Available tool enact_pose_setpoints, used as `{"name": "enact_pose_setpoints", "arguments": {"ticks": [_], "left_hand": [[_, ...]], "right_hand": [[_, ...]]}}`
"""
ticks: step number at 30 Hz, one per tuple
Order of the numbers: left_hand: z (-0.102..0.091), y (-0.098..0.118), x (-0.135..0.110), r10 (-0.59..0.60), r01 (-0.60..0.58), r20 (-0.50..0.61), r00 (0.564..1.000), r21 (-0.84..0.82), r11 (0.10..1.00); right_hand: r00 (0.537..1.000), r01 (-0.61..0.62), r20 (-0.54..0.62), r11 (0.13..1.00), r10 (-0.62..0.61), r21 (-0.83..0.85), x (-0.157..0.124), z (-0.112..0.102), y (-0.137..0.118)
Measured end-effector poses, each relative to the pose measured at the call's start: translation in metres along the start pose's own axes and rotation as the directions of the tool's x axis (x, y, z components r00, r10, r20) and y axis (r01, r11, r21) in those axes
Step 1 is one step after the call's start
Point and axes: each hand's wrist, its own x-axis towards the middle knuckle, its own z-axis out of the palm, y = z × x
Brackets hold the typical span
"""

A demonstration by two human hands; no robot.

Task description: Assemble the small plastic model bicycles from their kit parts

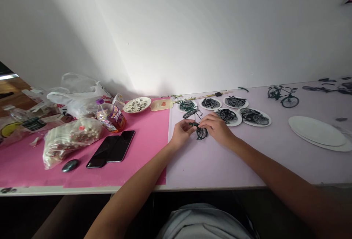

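A small dark model bicycle (pixel 202 133) is held between my two hands just over the lilac part of the table. My left hand (pixel 182 133) closes its thumb and fingers round the middle of the frame. From the other side, my right hand (pixel 216 127) has its fingertips pinched together at the bicycle; whether a small part sits in them is hidden. One wheel points away from me and the other toward me. Behind the hands, white plates hold dark bicycle parts, among them a plate of wheels (pixel 228 116) close by my right hand.
Left, on pink covering, lie two phones (pixel 121 146), a dark oval object (pixel 70 165), a bag of white pieces (pixel 68 136) and a drink bottle (pixel 111 116). A plate of small pieces (pixel 137 105) stands behind. Right are another model bicycle (pixel 283 95) and stacked white plates (pixel 317 131).
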Motion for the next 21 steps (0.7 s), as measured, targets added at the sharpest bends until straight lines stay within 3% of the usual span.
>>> {"name": "enact_pose_setpoints", "arguments": {"ticks": [7, 13, 17, 21], "left_hand": [[0.0003, -0.0021, 0.0001, 0.006, -0.006, 0.004, 1.0, -0.028, 1.0], [-0.003, -0.0021, 0.0035, -0.028, 0.034, 0.039, 0.999, -0.171, 0.985], [-0.0046, -0.0021, 0.0054, -0.046, 0.052, 0.031, 0.998, -0.225, 0.973], [-0.0057, -0.0023, 0.0058, -0.052, 0.056, 0.022, 0.998, -0.252, 0.966]], "right_hand": [[0.997, 0.077, 0.039, 0.986, -0.072, -0.145, 0.0019, -0.0016, -0.0043], [0.997, 0.048, 0.056, 0.998, -0.046, -0.033, 0.0013, 0.0004, -0.0059], [0.995, -0.082, -0.046, 0.995, 0.084, 0.054, 0.0011, 0.0017, -0.0091], [0.924, -0.276, -0.238, 0.952, 0.3, 0.131, 0.0026, -0.002, -0.0077]]}}
